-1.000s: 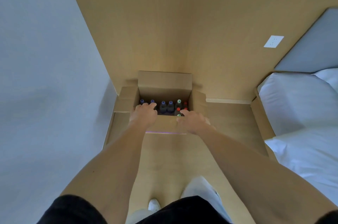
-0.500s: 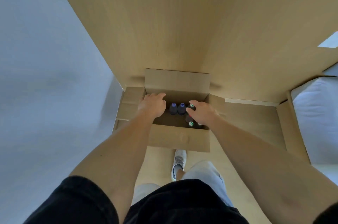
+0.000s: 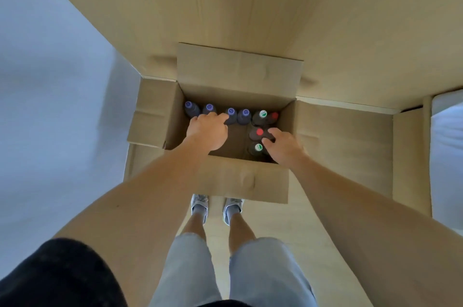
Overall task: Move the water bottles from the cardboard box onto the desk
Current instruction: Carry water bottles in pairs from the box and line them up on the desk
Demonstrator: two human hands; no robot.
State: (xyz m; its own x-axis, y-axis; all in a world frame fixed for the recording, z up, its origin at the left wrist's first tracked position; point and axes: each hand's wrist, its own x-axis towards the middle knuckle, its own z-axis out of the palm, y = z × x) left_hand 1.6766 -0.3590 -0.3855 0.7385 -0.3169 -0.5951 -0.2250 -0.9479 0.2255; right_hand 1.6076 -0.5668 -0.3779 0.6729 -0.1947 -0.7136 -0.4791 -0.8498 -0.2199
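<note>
Down on the floor against the wooden wall panel, the cardboard box (image 3: pixel 246 176) stands open with its flaps folded out, and the bottles (image 3: pixel 244 116) stand upright inside, caps facing up: a row of purple caps along the far wall, red and green caps clustered at the right. Both hands reach in from above. The left hand (image 3: pixel 208 131) curls loosely over the purple-capped row, fingers bent; whether it grips one I cannot tell. The right hand (image 3: pixel 283 145) hovers half open just beside the red cap (image 3: pixel 259 132), holding nothing, and looks nearest to a straight upward lift.
</note>
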